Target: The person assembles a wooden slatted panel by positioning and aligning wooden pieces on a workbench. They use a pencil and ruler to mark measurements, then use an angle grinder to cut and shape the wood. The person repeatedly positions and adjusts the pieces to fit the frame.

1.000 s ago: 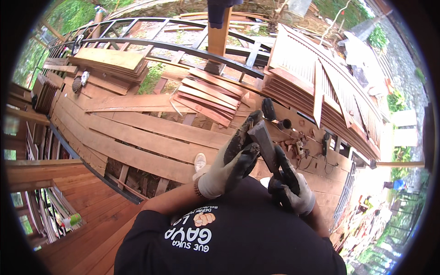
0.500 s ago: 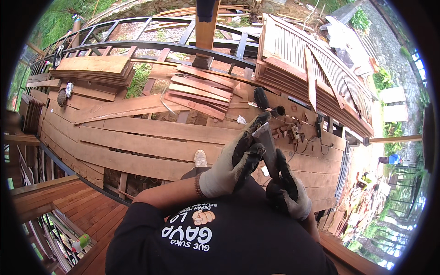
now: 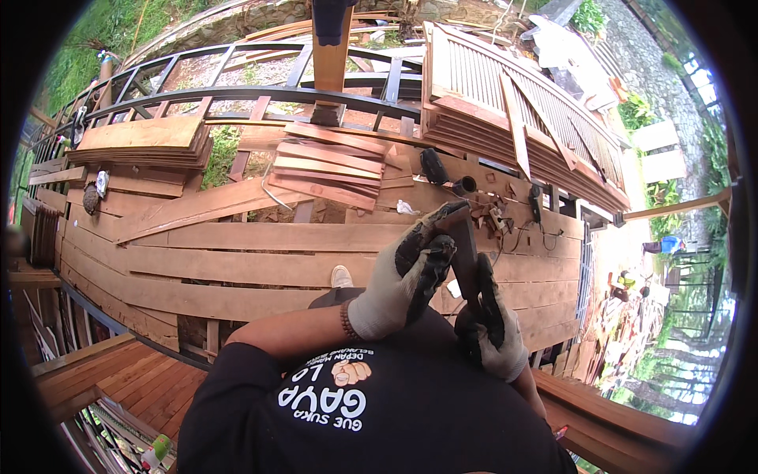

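In front of my chest I hold a flat, narrow bar (image 3: 466, 259), dark brown-grey with straight edges; it looks like a blade, but its kind is unclear. It tilts slightly, its upper end leaning left. My left hand (image 3: 401, 284), in a white glove with black coated fingers, is closed around the upper part, the fingertips at the top end and the thumb against its side. My right hand (image 3: 496, 336), gloved alike, grips the lower end, with fingers stretched up along the bar's right edge. The lower tip is hidden in the right glove.
Loose planks form the deck (image 3: 237, 265), with gaps between them. Ahead lie stacked short boards (image 3: 332, 162), a black power tool (image 3: 433, 166), wood offcuts (image 3: 497, 217) and a cable. Slatted panels (image 3: 505, 103) are piled at far right; a wooden post (image 3: 328, 67) stands ahead.
The view has shifted slightly, so the surroundings sit further left. The bar has turned a little, and its shiny upper face now looks dark brown. Both hands keep their hold.
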Motion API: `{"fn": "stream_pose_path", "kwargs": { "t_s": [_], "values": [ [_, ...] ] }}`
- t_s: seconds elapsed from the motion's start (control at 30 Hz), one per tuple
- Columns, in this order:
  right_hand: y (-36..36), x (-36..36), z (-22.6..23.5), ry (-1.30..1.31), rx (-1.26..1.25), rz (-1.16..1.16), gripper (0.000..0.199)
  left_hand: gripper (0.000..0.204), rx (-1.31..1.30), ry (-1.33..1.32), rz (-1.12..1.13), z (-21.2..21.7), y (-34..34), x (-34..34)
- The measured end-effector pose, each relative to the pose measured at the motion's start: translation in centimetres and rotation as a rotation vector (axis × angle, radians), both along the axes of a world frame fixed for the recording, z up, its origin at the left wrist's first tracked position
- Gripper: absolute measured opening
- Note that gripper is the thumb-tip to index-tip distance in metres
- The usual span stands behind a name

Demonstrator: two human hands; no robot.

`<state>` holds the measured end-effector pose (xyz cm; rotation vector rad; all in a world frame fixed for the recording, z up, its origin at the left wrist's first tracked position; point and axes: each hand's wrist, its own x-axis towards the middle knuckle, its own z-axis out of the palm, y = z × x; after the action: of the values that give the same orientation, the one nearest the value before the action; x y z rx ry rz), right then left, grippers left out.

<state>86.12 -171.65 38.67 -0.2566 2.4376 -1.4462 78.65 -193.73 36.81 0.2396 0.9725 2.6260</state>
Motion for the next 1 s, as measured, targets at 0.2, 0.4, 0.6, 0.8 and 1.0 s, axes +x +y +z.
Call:
{"fn": "stream_pose_path", "kwargs": {
  "t_s": [0.2, 0.4, 0.6, 0.8, 1.0],
  "values": [
    [-0.4, 0.2, -0.4, 0.111, 0.097, -0.021, 0.066, 0.048, -0.047, -0.079, 0.016, -0.8, 0.4, -0.6],
    [-0.5, 0.0, -0.7, 0.193, 0.185, -0.005, 0.071, 0.045, 0.02, -0.156, -0.014, -0.9, 0.7, -1.0],
    [-2.2, -1.0, 1.3, 0.07, 0.09, -0.104, 0.071, 0.04, 0.04, -0.258, -0.03, -2.6, 2.0, -0.5],
    [0.0, -0.4, 0.1, -0.055, -0.089, -0.081, 0.065, 0.059, 0.031, -0.021, 0.045, -1.3, 2.6, -1.2],
    [1.9, 0.8, -0.5, -0.112, -0.105, -0.081, 0.062, 0.068, -0.107, 0.155, 0.058, -0.4, 1.9, -0.9]
  ]
}}
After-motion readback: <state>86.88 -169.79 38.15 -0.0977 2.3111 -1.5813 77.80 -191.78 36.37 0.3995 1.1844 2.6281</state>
